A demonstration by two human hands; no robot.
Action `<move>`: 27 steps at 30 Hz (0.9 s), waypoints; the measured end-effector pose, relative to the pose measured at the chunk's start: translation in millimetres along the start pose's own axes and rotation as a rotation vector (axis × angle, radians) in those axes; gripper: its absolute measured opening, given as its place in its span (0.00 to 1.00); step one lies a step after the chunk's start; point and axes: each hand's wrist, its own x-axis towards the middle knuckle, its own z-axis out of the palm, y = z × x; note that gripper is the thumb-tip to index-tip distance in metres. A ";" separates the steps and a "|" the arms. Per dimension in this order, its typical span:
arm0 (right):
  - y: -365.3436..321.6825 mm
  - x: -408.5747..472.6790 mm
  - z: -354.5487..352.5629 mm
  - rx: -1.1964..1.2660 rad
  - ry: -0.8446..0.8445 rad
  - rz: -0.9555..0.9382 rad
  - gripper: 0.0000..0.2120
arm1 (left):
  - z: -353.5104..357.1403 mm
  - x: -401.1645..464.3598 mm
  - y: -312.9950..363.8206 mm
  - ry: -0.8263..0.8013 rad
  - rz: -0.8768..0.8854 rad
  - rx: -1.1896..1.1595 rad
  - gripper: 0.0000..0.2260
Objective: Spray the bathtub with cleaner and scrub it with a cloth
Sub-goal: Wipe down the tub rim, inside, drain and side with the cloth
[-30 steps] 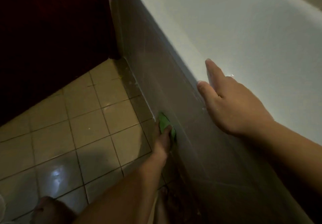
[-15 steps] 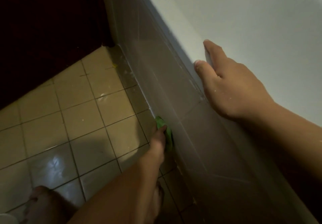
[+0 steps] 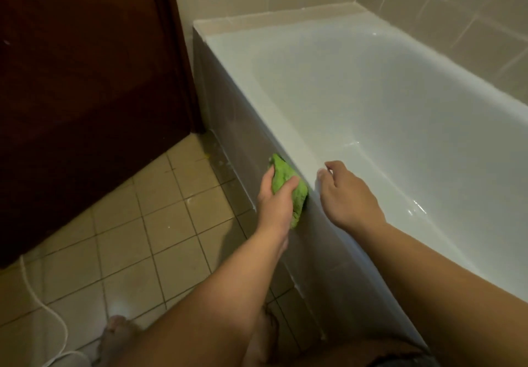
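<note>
Currently scrub step: left hand [image 3: 275,199] grips green cloth [image 3: 287,188], pressed on bathtub [image 3: 285,126] outer panel just under near rim. Right hand [image 3: 347,195] loosely curled, holding nothing, resting on rim. No sprayer visible. Next, probably: lift cloth over rim, scrub basin.

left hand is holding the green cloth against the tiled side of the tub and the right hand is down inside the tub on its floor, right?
Not quite. The head view shows the right hand up at the tub's rim, not on its floor. The rest holds: the left hand holds the green cloth against the tiled side.
</note>
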 end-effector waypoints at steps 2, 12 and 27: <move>5.4 -9.2 -1.5 0.012 0.021 0.005 0.21 | 7.7 -12.7 17.3 -0.007 0.082 -0.012 0.28; 16.1 -13.6 2.3 0.358 0.263 -0.059 0.23 | 23.3 3.5 99.9 0.022 0.580 0.867 0.29; -24.1 55.0 24.2 0.035 0.287 -0.350 0.40 | -12.1 146.8 168.1 -0.618 0.488 0.904 0.12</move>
